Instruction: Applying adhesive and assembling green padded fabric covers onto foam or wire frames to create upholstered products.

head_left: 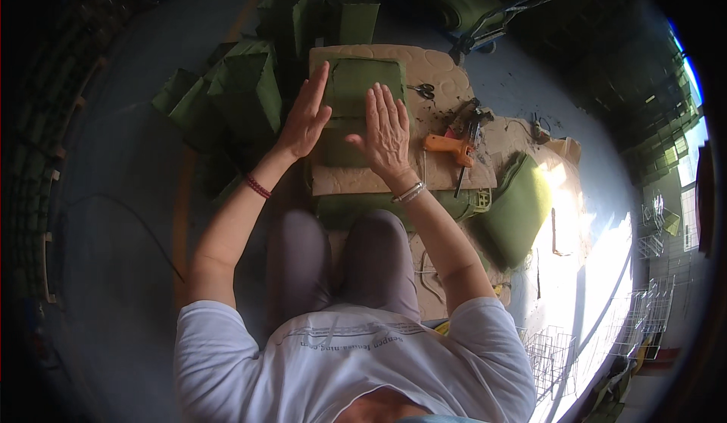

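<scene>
Right hand [387, 139], flat and open, overlapped the green felt piece [352, 86], whose long axis ran forward past its fingertips (left hand [304, 124], likewise open, stood leftward).

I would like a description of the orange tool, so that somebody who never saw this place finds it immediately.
Find the tan, patterned work surface near the picture's centre. On it, just right of the right hand, lies the pistol-shaped tool. Its bright orange body sets it apart from the dark-handled scissors farther up and the green piece at its lower right.
</scene>
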`<state>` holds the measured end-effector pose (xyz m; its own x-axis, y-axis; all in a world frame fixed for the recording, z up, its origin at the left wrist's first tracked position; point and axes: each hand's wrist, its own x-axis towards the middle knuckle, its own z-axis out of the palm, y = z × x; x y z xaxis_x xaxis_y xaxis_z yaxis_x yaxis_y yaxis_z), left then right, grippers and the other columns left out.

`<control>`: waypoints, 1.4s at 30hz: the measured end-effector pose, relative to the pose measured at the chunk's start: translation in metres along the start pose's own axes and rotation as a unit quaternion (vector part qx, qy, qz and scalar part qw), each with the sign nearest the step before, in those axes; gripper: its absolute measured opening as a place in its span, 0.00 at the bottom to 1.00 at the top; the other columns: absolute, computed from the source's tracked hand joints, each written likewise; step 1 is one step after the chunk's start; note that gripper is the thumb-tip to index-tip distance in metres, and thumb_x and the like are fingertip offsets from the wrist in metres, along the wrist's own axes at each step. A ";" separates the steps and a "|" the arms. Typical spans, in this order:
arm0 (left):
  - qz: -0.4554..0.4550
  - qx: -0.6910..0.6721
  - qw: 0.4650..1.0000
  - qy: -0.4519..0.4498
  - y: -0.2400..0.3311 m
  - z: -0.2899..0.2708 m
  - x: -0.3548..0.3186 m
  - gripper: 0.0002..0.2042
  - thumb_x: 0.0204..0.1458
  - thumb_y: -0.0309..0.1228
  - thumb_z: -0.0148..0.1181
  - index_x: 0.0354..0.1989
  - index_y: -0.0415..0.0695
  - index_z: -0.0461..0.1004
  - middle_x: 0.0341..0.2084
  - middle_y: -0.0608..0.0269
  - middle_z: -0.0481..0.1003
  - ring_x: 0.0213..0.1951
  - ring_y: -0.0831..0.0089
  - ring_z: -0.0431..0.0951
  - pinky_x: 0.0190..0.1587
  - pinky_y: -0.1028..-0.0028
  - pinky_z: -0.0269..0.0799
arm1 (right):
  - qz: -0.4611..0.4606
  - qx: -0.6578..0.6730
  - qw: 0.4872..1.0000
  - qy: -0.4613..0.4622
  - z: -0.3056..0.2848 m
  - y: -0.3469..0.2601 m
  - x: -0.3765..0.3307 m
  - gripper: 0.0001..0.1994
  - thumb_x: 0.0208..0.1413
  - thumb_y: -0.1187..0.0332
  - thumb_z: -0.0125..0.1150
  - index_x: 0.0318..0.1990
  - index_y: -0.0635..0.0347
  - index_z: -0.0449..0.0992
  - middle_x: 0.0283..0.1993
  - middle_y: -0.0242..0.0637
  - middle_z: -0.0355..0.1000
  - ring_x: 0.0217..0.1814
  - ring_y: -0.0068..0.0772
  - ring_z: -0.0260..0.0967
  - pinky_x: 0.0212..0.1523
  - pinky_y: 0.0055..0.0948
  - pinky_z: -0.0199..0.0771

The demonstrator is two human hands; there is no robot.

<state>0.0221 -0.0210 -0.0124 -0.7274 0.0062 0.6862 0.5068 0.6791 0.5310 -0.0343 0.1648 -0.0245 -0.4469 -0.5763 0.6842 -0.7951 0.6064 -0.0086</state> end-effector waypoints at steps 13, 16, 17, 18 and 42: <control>-0.317 -0.071 0.942 -0.089 -0.046 0.018 0.033 0.43 0.56 0.66 0.25 0.60 0.36 0.62 0.55 0.43 0.67 0.61 0.54 0.63 0.61 0.67 0.58 | 0.018 0.233 0.972 -0.029 -0.022 0.095 0.011 0.26 0.65 0.52 0.36 0.61 0.62 0.63 0.62 0.45 0.63 0.67 0.41 0.55 0.69 0.42 0.44; -0.375 0.007 0.909 -0.182 0.008 0.005 0.023 0.40 0.60 0.60 0.24 0.59 0.33 0.62 0.56 0.42 0.66 0.61 0.51 0.62 0.62 0.66 0.57 | 0.072 0.310 0.948 -0.020 -0.029 0.109 0.006 0.28 0.67 0.51 0.30 0.64 0.63 0.59 0.67 0.47 0.56 0.72 0.40 0.48 0.71 0.37 0.37; -0.306 0.008 0.951 -0.038 0.005 0.005 0.017 0.38 0.61 0.58 0.24 0.60 0.32 0.61 0.58 0.42 0.63 0.63 0.51 0.59 0.64 0.66 0.54 | 0.091 0.324 0.942 -0.003 -0.030 0.104 0.006 0.28 0.67 0.50 0.30 0.64 0.63 0.57 0.68 0.47 0.53 0.72 0.40 0.46 0.71 0.37 0.36; -0.229 0.009 0.968 0.106 0.001 0.004 0.012 0.37 0.62 0.56 0.24 0.60 0.31 0.59 0.60 0.42 0.61 0.65 0.52 0.55 0.65 0.66 0.52 | 0.110 0.336 0.935 0.013 -0.030 0.099 0.006 0.29 0.66 0.50 0.29 0.65 0.64 0.54 0.68 0.47 0.51 0.73 0.40 0.43 0.71 0.36 0.36; -0.250 -0.207 0.946 -0.025 0.022 0.022 0.020 0.45 0.57 0.64 0.24 0.67 0.32 0.40 0.69 0.47 0.40 0.70 0.61 0.36 0.70 0.68 0.33 | 0.138 0.227 0.958 0.109 -0.057 0.033 -0.020 0.34 0.65 0.46 0.25 0.69 0.66 0.42 0.72 0.50 0.40 0.76 0.44 0.33 0.72 0.39 0.33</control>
<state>0.0082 0.0098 0.0024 -0.9396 -0.1984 0.2788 0.2236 0.2610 0.9391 -0.0278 0.2279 0.0031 -0.6085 -0.2709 0.7459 -0.7780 0.3893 -0.4932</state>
